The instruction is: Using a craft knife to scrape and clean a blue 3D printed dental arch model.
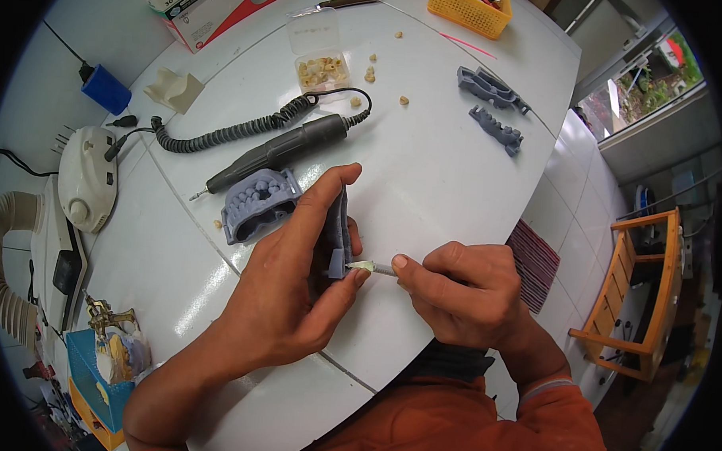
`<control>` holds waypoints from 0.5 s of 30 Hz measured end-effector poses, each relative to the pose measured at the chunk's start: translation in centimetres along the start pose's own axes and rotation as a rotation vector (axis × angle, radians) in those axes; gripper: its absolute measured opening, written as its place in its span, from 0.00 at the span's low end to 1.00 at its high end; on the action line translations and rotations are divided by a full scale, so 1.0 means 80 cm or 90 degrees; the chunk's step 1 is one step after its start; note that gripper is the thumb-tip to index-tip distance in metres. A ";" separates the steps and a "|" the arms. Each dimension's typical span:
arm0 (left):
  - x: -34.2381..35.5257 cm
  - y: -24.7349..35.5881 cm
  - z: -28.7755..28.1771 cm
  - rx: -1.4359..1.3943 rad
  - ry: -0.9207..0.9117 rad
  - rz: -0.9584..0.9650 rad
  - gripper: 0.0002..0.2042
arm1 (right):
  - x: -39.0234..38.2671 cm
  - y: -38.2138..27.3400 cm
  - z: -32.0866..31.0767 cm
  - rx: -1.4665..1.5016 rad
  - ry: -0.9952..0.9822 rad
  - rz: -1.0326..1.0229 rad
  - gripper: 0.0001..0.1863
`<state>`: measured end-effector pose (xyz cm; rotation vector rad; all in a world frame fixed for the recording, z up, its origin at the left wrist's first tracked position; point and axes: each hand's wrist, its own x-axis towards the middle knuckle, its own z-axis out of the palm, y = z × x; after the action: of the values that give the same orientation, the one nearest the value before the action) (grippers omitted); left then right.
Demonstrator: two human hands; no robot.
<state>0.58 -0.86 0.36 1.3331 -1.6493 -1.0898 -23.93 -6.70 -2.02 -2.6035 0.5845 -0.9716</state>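
Observation:
My left hand [283, 290] is closed around a grey dental model [338, 233], held upright above the white table. In my right hand [474, 291] is a slim grey-handled tool [385, 268], gripped between thumb and fingers. Its pale, greenish-white tip touches or nearly touches the model's lower edge, beside my left thumb. Whether the tip carries some material or is coloured itself, I cannot tell. Just left of my left fingers, a second grey dental model [260, 202] with a row of teeth lies on the table. A dark rotary handpiece [278, 151] rests behind it.
A coiled cord [221, 143] runs from the handpiece to a white control unit [88, 180]. A clear box of tooth-shaped pieces [323, 71] stands at the back, with several loose ones nearby. Grey model parts [497, 132] lie near the right table edge; a yellow basket [469, 13] sits far back.

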 end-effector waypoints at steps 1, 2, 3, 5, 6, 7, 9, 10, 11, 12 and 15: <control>0.000 0.002 0.000 0.000 0.000 0.000 0.41 | 0.000 0.000 0.000 0.000 0.000 0.001 0.16; -0.001 0.004 0.000 -0.005 -0.005 -0.016 0.41 | 0.000 0.000 0.000 0.000 0.000 0.003 0.16; -0.002 0.005 0.000 -0.010 -0.010 -0.031 0.41 | 0.000 0.000 0.000 0.000 0.001 0.003 0.16; -0.002 0.003 0.000 -0.008 -0.007 -0.025 0.40 | 0.000 0.001 0.000 -0.001 0.000 -0.004 0.16; -0.002 0.002 0.000 -0.007 -0.004 -0.020 0.40 | 0.000 0.001 0.000 -0.001 0.000 -0.004 0.16; -0.002 0.003 0.000 -0.007 -0.004 -0.020 0.40 | 0.000 0.001 0.000 -0.001 0.001 -0.005 0.16; -0.001 0.006 0.000 0.003 -0.001 -0.030 0.40 | 0.000 0.001 0.000 -0.001 0.002 -0.007 0.17; -0.001 0.007 0.000 0.003 -0.001 -0.030 0.40 | 0.000 0.001 0.000 -0.004 0.001 -0.007 0.17; 0.000 0.008 -0.001 0.024 0.001 -0.024 0.40 | 0.000 0.001 0.000 -0.007 0.001 -0.007 0.17; 0.001 0.009 -0.001 0.046 0.004 -0.019 0.40 | 0.000 0.000 0.000 -0.007 0.001 -0.007 0.17; 0.000 0.013 -0.001 0.042 0.007 -0.043 0.40 | 0.001 -0.001 0.000 -0.009 0.001 -0.008 0.17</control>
<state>0.28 -0.74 1.31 1.4431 -1.6553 -1.0731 -23.88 -6.63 -1.94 -2.6217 0.5784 -0.9768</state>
